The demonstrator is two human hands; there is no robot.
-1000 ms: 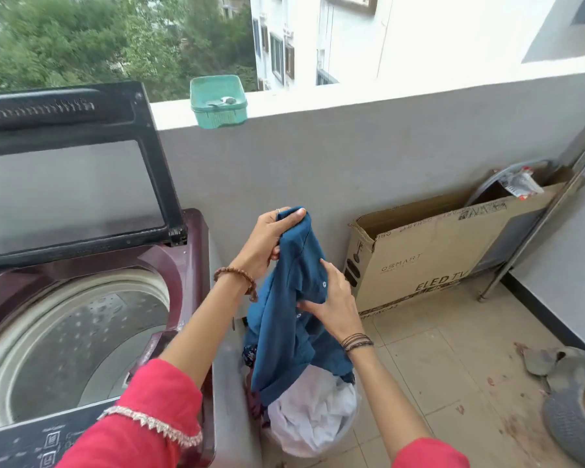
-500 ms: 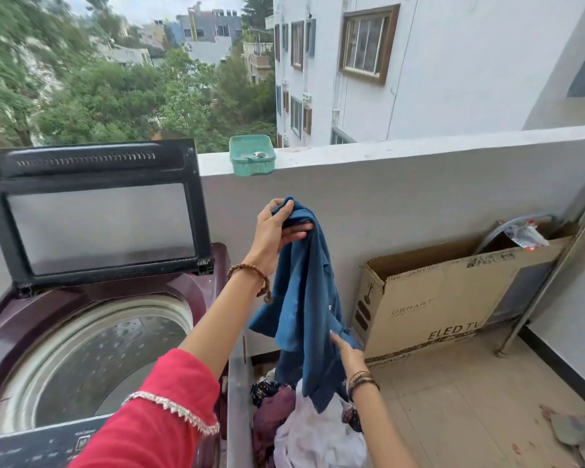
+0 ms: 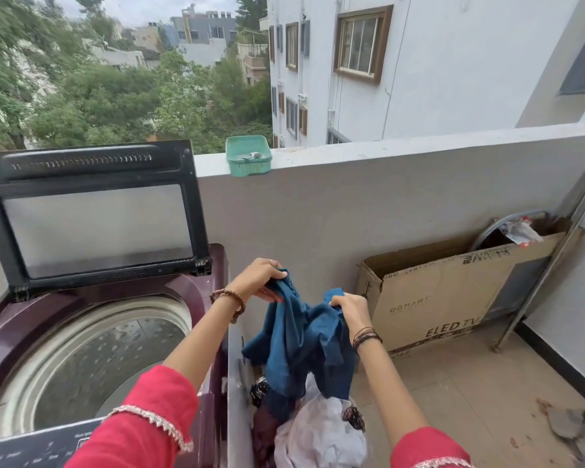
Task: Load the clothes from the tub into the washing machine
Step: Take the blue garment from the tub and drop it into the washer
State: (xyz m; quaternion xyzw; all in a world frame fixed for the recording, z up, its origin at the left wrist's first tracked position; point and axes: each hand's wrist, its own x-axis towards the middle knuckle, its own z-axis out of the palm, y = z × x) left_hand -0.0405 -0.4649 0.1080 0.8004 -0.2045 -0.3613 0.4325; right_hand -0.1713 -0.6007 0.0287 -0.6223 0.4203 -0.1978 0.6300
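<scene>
A blue garment (image 3: 301, 342) hangs between my two hands, right of the washing machine. My left hand (image 3: 259, 280) grips its upper left part and my right hand (image 3: 350, 307) grips its upper right part. Its lower edge hangs over a pile of clothes (image 3: 318, 430), white and dark, at the bottom of the view; the tub holding them is hidden. The maroon top-loading washing machine (image 3: 190, 292) stands at the left with its black lid (image 3: 92, 214) raised. Its steel drum (image 3: 102, 363) shows no clothes inside.
A grey balcony wall (image 3: 352, 204) runs behind, with a green plastic basket (image 3: 248, 155) on its ledge. A cardboard TV box (image 3: 453, 292) leans against the wall at the right, beside a metal pole (image 3: 551, 265). Tiled floor (image 3: 470, 393) lies right of the clothes.
My right hand rose from the garment's lower part and now grips its upper right part. My left hand came down somewhat. The view tilted upward.
</scene>
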